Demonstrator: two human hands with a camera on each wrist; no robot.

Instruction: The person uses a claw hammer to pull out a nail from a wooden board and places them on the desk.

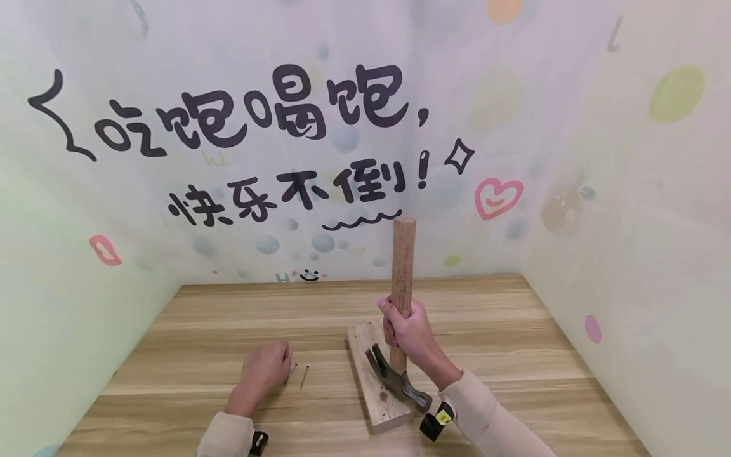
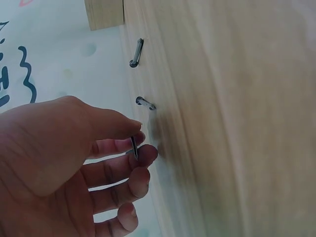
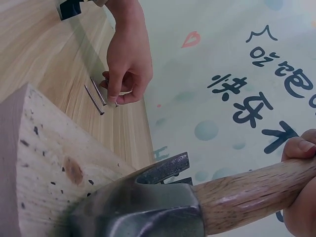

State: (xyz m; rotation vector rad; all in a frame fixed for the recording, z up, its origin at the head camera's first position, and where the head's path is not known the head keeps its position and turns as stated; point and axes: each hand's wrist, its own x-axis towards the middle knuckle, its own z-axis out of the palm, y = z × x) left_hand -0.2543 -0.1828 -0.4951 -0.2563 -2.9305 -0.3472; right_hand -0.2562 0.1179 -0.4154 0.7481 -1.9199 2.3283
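Note:
My left hand (image 1: 264, 367) is low over the table, pinching a nail (image 2: 134, 148) between thumb and forefinger, its other fingers loosely bent. Beside it two more nails lie on the wood surface, one (image 2: 138, 52) farther off and one (image 2: 145, 103) close to the fingertips. With my right hand (image 1: 412, 330) I grip a claw hammer (image 1: 403, 260) partway down its wooden handle, butt end upward. The metal head (image 3: 158, 202) hangs at the bottom, overlapping a wooden block (image 1: 371, 411) in the head view. Dark marks and a brown knot dot the block's face.
The wood-grain table (image 1: 228, 311) ends at a printed backdrop (image 1: 274, 247) behind and pale walls on both sides. Black wrist camera mounts (image 1: 436, 422) sit at both cuffs, the right one beside the block.

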